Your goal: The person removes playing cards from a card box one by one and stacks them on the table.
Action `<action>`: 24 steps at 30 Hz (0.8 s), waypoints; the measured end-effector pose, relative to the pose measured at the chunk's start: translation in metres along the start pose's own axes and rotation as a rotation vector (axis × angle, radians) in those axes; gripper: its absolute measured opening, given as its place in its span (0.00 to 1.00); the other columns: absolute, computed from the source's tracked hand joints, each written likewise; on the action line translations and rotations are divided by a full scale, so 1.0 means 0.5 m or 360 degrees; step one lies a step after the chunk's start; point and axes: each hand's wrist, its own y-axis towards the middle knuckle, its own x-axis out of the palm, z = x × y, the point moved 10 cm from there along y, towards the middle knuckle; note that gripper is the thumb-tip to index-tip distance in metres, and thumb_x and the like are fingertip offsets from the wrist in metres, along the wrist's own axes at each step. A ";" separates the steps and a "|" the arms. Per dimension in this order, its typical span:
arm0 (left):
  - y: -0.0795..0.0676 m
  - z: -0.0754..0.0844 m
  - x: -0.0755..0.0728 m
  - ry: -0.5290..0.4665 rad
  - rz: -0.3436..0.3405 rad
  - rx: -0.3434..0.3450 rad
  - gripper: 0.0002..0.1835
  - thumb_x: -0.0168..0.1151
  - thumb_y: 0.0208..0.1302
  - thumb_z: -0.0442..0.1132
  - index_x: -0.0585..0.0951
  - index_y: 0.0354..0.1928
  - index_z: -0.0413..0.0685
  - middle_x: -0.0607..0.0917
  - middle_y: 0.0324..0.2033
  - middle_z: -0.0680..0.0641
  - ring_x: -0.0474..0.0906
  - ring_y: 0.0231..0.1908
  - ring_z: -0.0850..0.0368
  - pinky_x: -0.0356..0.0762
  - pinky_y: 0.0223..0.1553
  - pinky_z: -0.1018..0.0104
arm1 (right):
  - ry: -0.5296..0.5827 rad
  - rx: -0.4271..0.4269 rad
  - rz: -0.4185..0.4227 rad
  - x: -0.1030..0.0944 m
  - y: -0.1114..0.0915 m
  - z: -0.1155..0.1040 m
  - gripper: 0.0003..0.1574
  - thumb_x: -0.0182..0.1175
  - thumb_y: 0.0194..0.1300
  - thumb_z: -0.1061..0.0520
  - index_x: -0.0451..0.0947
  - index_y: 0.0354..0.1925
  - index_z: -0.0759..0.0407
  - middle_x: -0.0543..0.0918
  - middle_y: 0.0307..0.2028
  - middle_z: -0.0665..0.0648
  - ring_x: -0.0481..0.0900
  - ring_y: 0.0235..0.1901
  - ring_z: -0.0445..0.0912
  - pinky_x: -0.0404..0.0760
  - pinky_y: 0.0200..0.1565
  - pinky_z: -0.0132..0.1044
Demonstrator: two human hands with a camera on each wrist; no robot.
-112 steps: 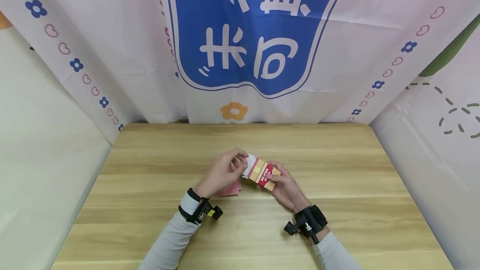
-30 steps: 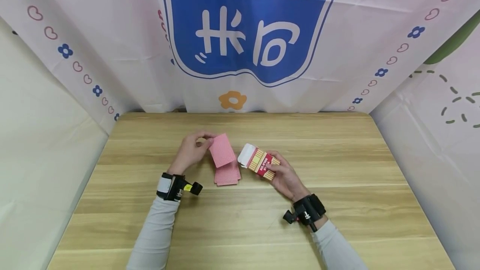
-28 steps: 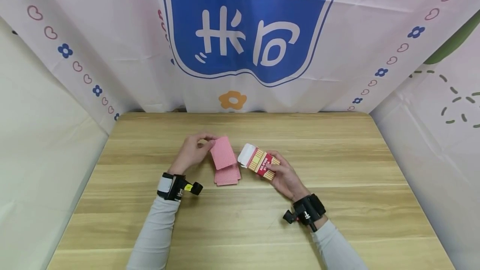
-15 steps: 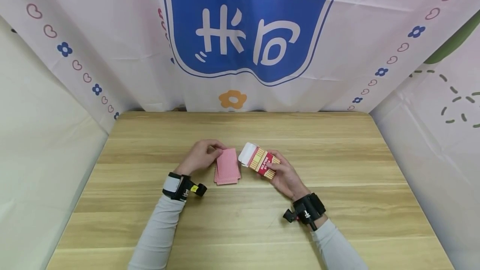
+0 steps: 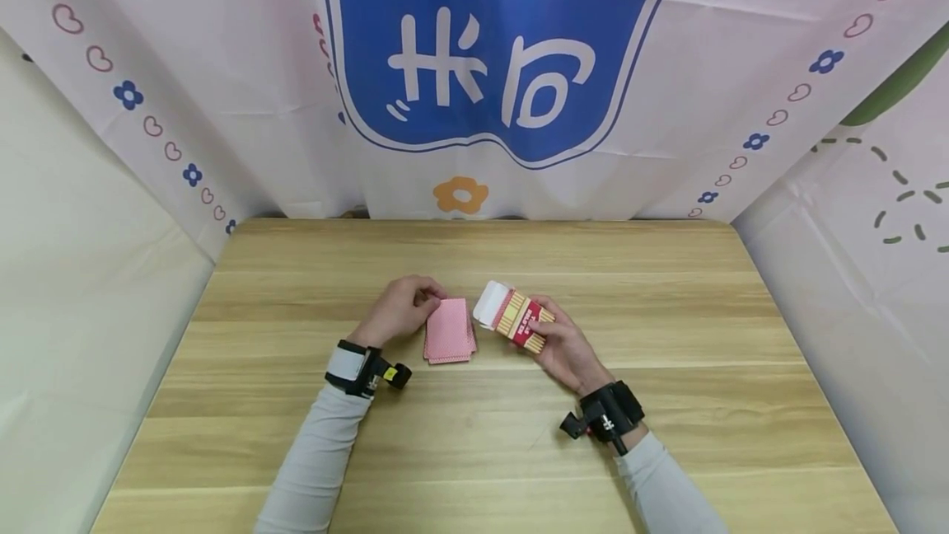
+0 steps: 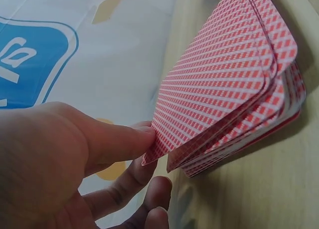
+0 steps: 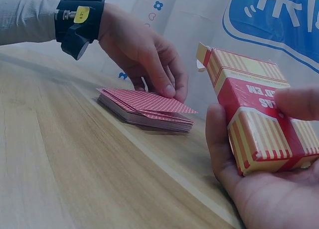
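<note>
A deck of red-and-white patterned playing cards (image 5: 448, 334) lies face down on the table, slightly uneven at its edges. My left hand (image 5: 400, 309) is at the deck's far left corner. In the left wrist view the thumb (image 6: 137, 141) presses on top of the uppermost playing card (image 6: 199, 94) with a finger below it, pinching its corner, which stands a little off the cards beneath. To the right, my right hand (image 5: 569, 353) grips a red and yellow striped card box (image 7: 259, 109), thumb across its printed front. The box's white flap end (image 5: 491, 303) points toward the deck.
The wood-grain table (image 5: 474, 452) extends around both hands. Behind it hangs a white cloth (image 5: 296, 147) with a blue emblem, and pale cloth walls stand at either side. Each wrist wears a black strap with a small camera (image 5: 399, 375).
My left hand has come from the box's end to the deck, bringing a card down onto it and lining it up. The right hand keeps holding the box almost still.
</note>
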 end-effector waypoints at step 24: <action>-0.003 -0.005 0.010 0.0020 -0.0060 -0.0065 0.09 0.61 0.73 0.38 0.88 0.48 0.50 0.84 0.44 0.47 0.78 0.43 0.52 0.79 0.45 0.58 | 0.0000 0.0001 -0.0007 0.000 0.001 0.000 0.24 0.53 0.73 0.67 0.67 0.63 0.52 0.65 0.70 0.63 0.79 0.60 0.54 0.84 0.54 0.46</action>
